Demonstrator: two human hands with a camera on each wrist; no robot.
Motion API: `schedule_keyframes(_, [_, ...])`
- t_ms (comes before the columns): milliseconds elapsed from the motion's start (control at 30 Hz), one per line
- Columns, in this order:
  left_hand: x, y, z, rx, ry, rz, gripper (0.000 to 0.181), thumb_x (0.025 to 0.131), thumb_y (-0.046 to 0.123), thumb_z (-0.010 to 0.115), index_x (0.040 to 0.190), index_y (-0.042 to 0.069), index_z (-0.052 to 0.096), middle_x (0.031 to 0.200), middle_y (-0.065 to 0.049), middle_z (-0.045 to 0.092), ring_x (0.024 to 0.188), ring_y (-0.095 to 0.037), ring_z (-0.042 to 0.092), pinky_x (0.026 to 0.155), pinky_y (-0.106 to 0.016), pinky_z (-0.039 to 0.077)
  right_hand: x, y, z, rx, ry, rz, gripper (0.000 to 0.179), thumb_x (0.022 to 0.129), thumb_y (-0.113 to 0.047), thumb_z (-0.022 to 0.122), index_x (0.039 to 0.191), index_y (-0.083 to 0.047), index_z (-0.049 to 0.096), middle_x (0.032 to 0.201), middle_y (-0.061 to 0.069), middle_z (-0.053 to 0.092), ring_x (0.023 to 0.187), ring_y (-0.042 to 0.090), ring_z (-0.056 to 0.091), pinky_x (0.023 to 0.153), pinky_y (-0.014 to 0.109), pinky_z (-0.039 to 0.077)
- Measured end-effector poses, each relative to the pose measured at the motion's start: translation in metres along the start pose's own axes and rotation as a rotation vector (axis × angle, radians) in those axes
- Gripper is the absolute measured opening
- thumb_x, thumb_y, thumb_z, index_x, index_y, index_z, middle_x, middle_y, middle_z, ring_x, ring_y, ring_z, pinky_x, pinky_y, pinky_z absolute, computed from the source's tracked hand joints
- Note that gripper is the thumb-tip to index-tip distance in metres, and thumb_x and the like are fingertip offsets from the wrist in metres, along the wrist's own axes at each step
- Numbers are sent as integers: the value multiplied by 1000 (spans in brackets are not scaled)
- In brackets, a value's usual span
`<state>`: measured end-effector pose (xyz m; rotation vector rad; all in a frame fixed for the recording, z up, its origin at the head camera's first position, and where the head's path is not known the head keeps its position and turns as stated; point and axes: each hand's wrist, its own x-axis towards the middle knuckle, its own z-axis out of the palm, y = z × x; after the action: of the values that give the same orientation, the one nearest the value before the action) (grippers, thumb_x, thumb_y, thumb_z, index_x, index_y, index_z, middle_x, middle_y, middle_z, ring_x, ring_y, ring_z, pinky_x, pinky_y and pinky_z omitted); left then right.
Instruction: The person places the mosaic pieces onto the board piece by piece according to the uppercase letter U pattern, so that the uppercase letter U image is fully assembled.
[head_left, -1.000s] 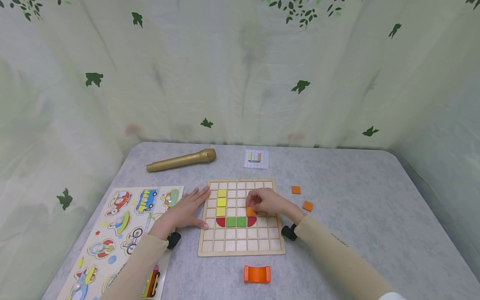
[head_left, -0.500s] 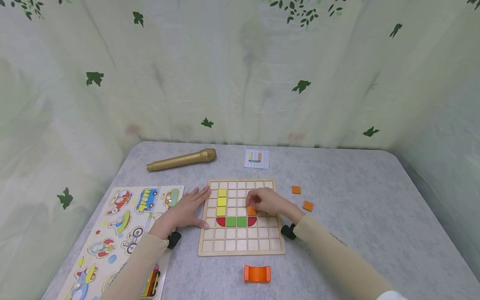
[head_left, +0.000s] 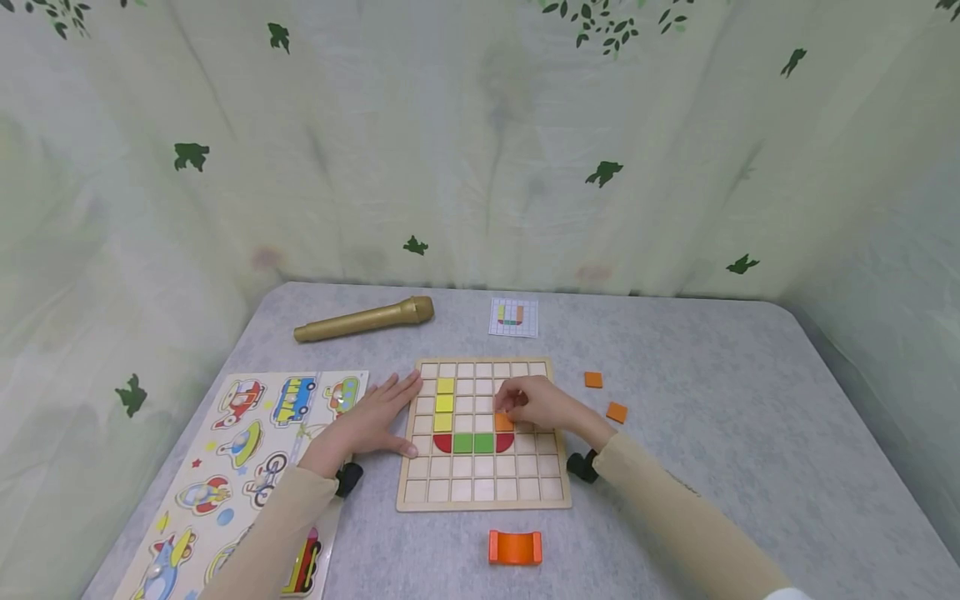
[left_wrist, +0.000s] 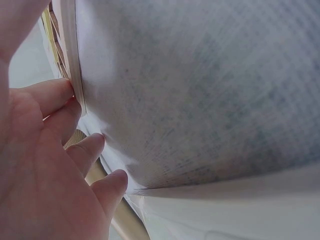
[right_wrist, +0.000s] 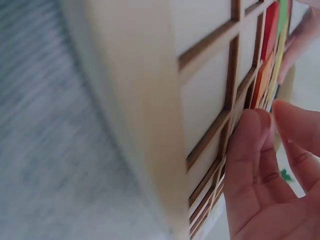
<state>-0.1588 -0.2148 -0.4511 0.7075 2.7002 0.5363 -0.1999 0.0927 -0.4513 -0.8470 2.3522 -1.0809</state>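
Note:
A wooden grid board (head_left: 483, 504) lies flat on the table. Its cells hold a column of yellow square tiles (head_left: 444, 403), then a bottom row of two green tiles (head_left: 473, 443) between red rounded-corner tiles (head_left: 442, 443). My left hand (head_left: 367, 425) rests at the board's left edge, fingers spread, fingertips on the frame. At an orange square tile (head_left: 504, 422) directly above the right red piece, my right hand (head_left: 536, 402) pinches with curled fingers. In the right wrist view its fingertips (right_wrist: 250, 122) sit right at the orange tile (right_wrist: 263, 82), partly hiding it.
Two loose orange tiles (head_left: 593, 380) lie right of the board. A pattern card (head_left: 513, 318) and a gold toy microphone (head_left: 363, 320) are behind it. A vehicle puzzle board (head_left: 247, 492) lies under the left forearm. An orange curved block (head_left: 514, 548) stands in front.
Both hands stay in the same places, the right one at the orange tile throughout. The view shifts very slightly; nothing else has moved.

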Motion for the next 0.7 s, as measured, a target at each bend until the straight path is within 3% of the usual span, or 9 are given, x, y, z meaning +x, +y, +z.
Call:
schedule_keyframes(233, [0, 0, 0, -1, 0, 0, 106, 73, 45, 78, 150, -2, 23, 157, -18, 16, 141, -45, 10, 109, -63, 11, -17, 15, -19, 140, 39, 2, 10, 90, -6, 62, 100, -3, 66, 90, 4, 61, 74, 18, 53, 66, 28, 46])
schedule_keyframes(433, [-1, 1, 0, 4, 3, -1, 106, 73, 46, 78, 150, -2, 23, 156, -19, 17, 140, -45, 11, 109, -63, 12, -42, 29, -42, 305, 59, 62, 19, 92, -7, 60, 106, 5, 63, 97, 17, 60, 80, 27, 55, 71, 36, 51])
schedule_keyframes(700, [-1, 1, -1, 4, 2, -5, 106, 73, 46, 78, 150, -2, 23, 156, -19, 17, 141, -45, 11, 109, -62, 12, -75, 61, -68, 321, 150, 100, 24, 93, -12, 63, 109, 5, 62, 105, 23, 62, 87, 37, 57, 72, 36, 52])
